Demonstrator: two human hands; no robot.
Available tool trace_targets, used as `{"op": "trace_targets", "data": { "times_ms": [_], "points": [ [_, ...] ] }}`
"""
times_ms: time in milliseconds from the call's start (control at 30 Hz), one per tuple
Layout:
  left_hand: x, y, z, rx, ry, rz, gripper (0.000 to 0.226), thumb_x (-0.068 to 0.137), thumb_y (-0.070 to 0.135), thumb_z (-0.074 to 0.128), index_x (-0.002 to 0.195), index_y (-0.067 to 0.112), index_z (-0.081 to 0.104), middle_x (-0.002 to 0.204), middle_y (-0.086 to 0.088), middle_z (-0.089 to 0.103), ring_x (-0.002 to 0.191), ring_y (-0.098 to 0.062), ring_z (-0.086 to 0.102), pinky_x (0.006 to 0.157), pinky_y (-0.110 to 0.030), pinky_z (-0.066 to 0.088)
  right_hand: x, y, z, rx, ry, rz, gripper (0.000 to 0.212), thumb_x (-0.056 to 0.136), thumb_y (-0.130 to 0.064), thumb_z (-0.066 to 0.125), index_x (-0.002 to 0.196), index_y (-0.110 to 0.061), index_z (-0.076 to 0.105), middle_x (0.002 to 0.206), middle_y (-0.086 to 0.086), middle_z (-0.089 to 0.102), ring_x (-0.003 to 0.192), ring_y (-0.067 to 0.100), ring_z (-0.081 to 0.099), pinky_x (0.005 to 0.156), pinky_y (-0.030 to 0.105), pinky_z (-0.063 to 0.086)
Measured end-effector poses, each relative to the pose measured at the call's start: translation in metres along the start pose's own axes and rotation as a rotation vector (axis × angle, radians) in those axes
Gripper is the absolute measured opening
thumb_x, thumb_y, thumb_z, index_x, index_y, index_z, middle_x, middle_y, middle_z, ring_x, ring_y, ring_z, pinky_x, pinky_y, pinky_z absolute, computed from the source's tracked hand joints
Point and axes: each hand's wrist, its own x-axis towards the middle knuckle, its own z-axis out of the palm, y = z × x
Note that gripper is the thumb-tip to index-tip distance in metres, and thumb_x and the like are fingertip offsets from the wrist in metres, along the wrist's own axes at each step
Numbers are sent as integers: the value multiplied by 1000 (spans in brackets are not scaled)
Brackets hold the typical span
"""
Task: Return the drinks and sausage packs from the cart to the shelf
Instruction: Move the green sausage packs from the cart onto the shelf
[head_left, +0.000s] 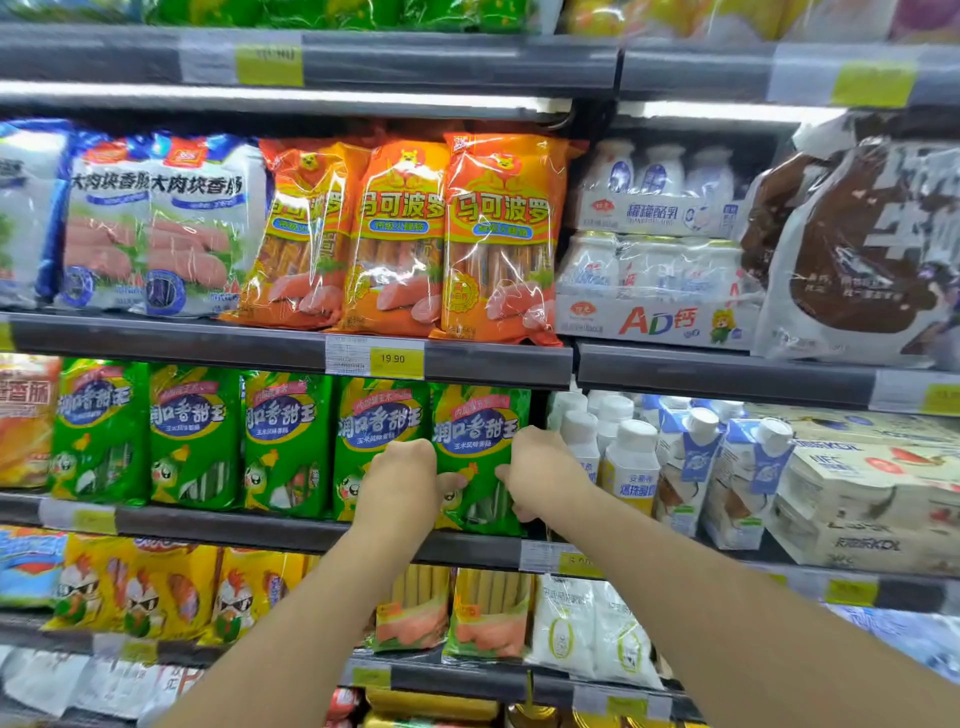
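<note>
A green sausage pack stands upright at the right end of a row of like packs on the shelf. My left hand grips its left edge, thumb across the front. On the pack's right edge, my right hand holds it with curled fingers and a thumb on the front. White-capped drink bottles stand just right of the pack. The cart is out of view.
Orange sausage packs and white-blue packs fill the shelf above. Bottle multipacks, a brown-white bag and cartons sit at right. Yellow packs line the shelf below.
</note>
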Motion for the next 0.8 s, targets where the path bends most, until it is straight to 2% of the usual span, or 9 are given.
{"op": "trace_targets", "data": {
  "times_ms": [67,100,167,300,400,467,567,667,800],
  "points": [
    [2,2,-2,19,-28,-6,46,88,50,66,75,9,48,68,-2,49,70,-23,54,63,-31,44,0,1,4,9,69,-60,32,97,-14,52,67,-15,41,83,10,54,77,29,60,78,40,59],
    [2,4,-4,23,-43,-11,47,88,49,66,73,9,48,69,-2,49,70,-23,54,63,-31,45,0,3,4,7,108,-67,38,97,-14,51,64,-18,35,83,11,53,78,29,58,76,38,57],
    [1,7,-6,28,-62,-16,51,88,49,66,66,10,43,66,-2,47,68,-23,54,62,-30,45,-2,5,6,2,114,-38,39,99,-14,51,63,-17,35,80,9,52,76,27,56,69,36,51],
    [-7,1,-8,30,-46,-14,51,88,52,66,63,13,43,62,0,49,61,-20,56,56,-29,47,-8,6,7,58,73,-70,34,98,-20,57,68,-12,43,79,10,57,78,31,69,70,39,60],
    [-16,-12,-8,38,-49,33,53,89,57,61,62,12,52,60,0,56,58,-20,59,60,-31,54,-21,13,5,75,86,-113,41,99,-29,56,65,-15,38,64,6,50,55,21,59,49,28,47],
    [-20,-17,-9,57,-69,117,48,92,54,56,75,11,65,68,-2,64,66,-23,64,68,-35,58,-32,20,4,49,113,-147,42,98,-31,56,62,-12,44,60,6,50,52,19,52,48,27,41],
    [-27,-18,-10,-7,-143,222,36,98,43,50,102,11,67,90,-4,70,80,-23,67,76,-38,57,-51,35,-1,55,144,-170,29,95,-34,57,83,-10,69,78,5,69,71,20,64,68,35,56],
    [-33,-12,-11,-10,-225,313,41,99,42,48,128,15,58,119,-3,66,101,-22,64,89,-39,55,-70,57,-8,34,166,-145,25,95,-38,55,94,-18,70,87,0,71,82,19,67,77,42,59],
    [-40,0,-9,39,-300,378,54,98,45,49,142,14,45,135,-4,56,118,-22,57,99,-38,49,-88,91,-17,-44,224,-97,22,95,-39,55,100,-21,66,90,-4,69,83,18,66,75,39,58]
  ]
}}
